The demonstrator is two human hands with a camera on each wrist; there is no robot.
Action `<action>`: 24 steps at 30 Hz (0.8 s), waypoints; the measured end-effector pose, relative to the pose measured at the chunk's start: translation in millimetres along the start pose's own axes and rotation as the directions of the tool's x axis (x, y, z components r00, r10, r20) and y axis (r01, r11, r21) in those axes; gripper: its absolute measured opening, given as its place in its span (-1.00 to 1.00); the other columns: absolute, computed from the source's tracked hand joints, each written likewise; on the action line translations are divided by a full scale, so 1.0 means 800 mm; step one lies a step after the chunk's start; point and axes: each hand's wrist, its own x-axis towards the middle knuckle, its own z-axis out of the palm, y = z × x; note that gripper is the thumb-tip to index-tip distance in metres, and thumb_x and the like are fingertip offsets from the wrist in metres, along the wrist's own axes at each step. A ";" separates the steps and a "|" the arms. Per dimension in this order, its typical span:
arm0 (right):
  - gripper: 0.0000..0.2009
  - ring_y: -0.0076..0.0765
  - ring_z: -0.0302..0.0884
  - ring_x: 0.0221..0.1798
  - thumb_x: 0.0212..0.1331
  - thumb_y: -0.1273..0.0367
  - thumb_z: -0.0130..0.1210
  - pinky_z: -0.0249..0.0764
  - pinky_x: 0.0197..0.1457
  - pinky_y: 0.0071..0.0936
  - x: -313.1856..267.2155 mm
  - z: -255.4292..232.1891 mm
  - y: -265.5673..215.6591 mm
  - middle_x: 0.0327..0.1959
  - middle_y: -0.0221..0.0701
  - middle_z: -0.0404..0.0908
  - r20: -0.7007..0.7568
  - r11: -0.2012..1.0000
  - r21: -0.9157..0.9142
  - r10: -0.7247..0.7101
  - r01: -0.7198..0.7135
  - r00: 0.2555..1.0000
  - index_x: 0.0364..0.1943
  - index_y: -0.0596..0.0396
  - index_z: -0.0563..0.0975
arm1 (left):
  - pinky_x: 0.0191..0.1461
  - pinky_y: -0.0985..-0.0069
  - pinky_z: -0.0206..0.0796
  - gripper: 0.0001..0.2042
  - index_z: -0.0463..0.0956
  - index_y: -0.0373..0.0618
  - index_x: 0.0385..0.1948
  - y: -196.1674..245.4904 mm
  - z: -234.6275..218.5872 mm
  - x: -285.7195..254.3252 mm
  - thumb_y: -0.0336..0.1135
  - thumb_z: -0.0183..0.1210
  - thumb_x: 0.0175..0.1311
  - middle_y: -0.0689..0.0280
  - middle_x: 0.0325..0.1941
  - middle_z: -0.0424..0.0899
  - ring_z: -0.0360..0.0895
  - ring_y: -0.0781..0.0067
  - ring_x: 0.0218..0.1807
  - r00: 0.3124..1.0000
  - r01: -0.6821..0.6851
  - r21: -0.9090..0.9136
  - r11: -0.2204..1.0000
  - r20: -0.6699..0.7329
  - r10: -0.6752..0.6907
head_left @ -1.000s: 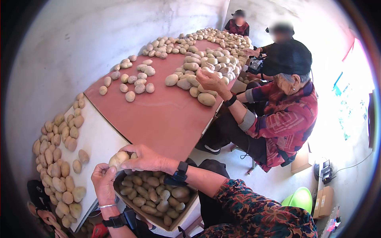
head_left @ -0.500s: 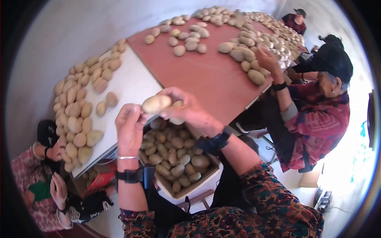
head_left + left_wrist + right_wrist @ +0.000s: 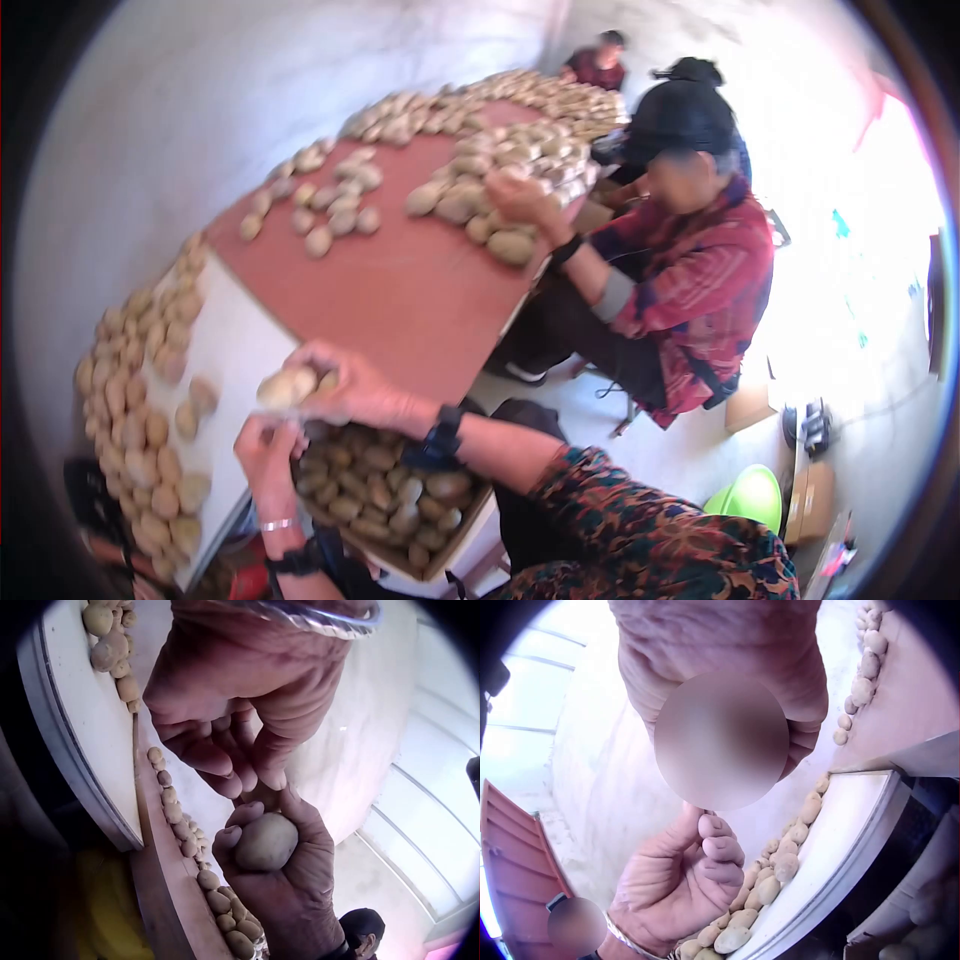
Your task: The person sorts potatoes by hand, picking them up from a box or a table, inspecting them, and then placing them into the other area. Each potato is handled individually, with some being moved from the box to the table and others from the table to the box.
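Observation:
My right hand (image 3: 350,385) grips two potatoes over the box of potatoes. One pale potato (image 3: 287,387) juts from its fingertips; another potato (image 3: 266,841) sits in its curled palm in the left wrist view. Just below the jutting potato is my left hand (image 3: 268,460), thumb and fingers curled with their tips close together. No object shows between them in the left wrist view, where they meet the right hand's fingertips. A round blurred patch covers part of the right wrist view. Many potatoes (image 3: 385,490) fill the cardboard box (image 3: 455,545) under my hands.
Potatoes are heaped along the white table (image 3: 235,330) and the red table (image 3: 400,270). A person (image 3: 700,260) in a cap sits close at the right, one arm over the red table. A green plastic item (image 3: 752,502) is on the floor, lower right.
The head view swung left and then back. My left fingertips, at the potato's left end half a second ago, are now below it; the right hand keeps both potatoes.

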 end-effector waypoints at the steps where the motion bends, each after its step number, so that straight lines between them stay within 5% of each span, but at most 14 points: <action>1: -0.55 -0.54 0.47 0.07 0.03 0.45 0.35 0.42 0.19 -0.48 -0.001 0.000 -0.003 -0.02 -0.45 0.55 0.034 0.999 0.045 0.020 -0.021 0.999 0.04 0.09 0.46 | -0.42 0.69 0.33 -0.85 0.47 -0.18 -0.48 0.002 0.003 0.001 -0.43 0.28 0.22 0.31 -0.56 0.58 0.47 0.63 -0.53 1.000 0.010 0.046 0.999 0.003 -0.010; 5: -0.53 -0.54 0.47 0.08 0.04 0.43 0.33 0.41 0.19 -0.49 -0.008 -0.003 -0.001 -0.04 -0.42 0.56 0.064 0.990 0.113 0.075 -0.082 0.995 0.06 0.12 0.43 | -0.48 0.70 0.28 -0.83 0.45 -0.15 -0.50 0.002 0.008 -0.007 -0.39 0.25 0.23 0.34 -0.60 0.56 0.48 0.59 -0.56 0.999 -0.006 0.029 1.000 0.048 0.004; 8: -0.52 -0.53 0.52 -0.04 0.05 0.40 0.31 0.47 0.10 -0.51 -0.011 -0.006 -0.005 -0.09 -0.39 0.57 0.027 0.989 0.105 0.105 -0.108 0.994 0.07 0.15 0.41 | -0.30 0.65 0.40 -0.86 0.48 -0.19 -0.40 -0.007 0.008 -0.002 -0.38 0.26 0.24 0.31 -0.47 0.61 0.54 0.56 -0.43 0.994 0.010 0.027 1.000 0.106 -0.013; 10: -0.53 -0.54 0.56 -0.20 0.08 0.35 0.30 0.53 -0.08 -0.53 -0.011 -0.006 -0.005 -0.17 -0.38 0.57 0.018 0.968 0.197 0.155 -0.156 0.988 0.06 0.14 0.41 | 0.05 0.51 0.43 -0.75 0.48 -0.28 -0.13 -0.005 0.016 -0.003 -0.38 0.26 0.24 0.24 -0.18 0.63 0.58 0.47 -0.14 0.991 -0.102 -0.064 0.993 0.075 0.107; 11: -0.53 -0.54 0.56 -0.20 0.08 0.35 0.30 0.53 -0.08 -0.53 -0.010 -0.007 -0.004 -0.17 -0.38 0.57 0.016 0.969 0.196 0.153 -0.153 0.988 0.06 0.14 0.41 | 0.05 0.51 0.43 -0.75 0.48 -0.28 -0.13 -0.002 0.019 -0.004 -0.38 0.26 0.24 0.24 -0.18 0.63 0.58 0.47 -0.14 0.991 -0.104 -0.064 0.993 0.078 0.109; 13: -0.55 -0.55 0.56 -0.36 0.12 0.30 0.27 0.53 -0.27 -0.56 -0.012 -0.005 -0.003 -0.23 -0.37 0.57 -0.027 0.965 0.221 0.153 -0.144 0.988 0.06 0.19 0.41 | 0.33 0.38 0.25 -0.54 0.35 -0.33 0.14 0.010 0.024 -0.008 -0.33 0.26 0.27 0.18 0.10 0.53 0.47 0.38 0.15 0.980 -0.110 -0.127 0.986 0.149 0.129; 24: -0.55 -0.51 0.55 -0.50 0.23 0.07 0.18 0.50 -0.44 -0.59 -0.009 -0.002 -0.001 -0.34 -0.34 0.58 0.165 0.888 0.400 0.174 -0.228 0.971 -0.12 0.24 0.49 | 0.31 0.42 0.22 -0.38 0.32 -0.31 0.23 0.007 0.029 -0.003 -0.08 0.30 0.26 0.21 0.17 0.49 0.40 0.40 0.21 0.978 -0.081 -0.237 0.968 0.169 0.123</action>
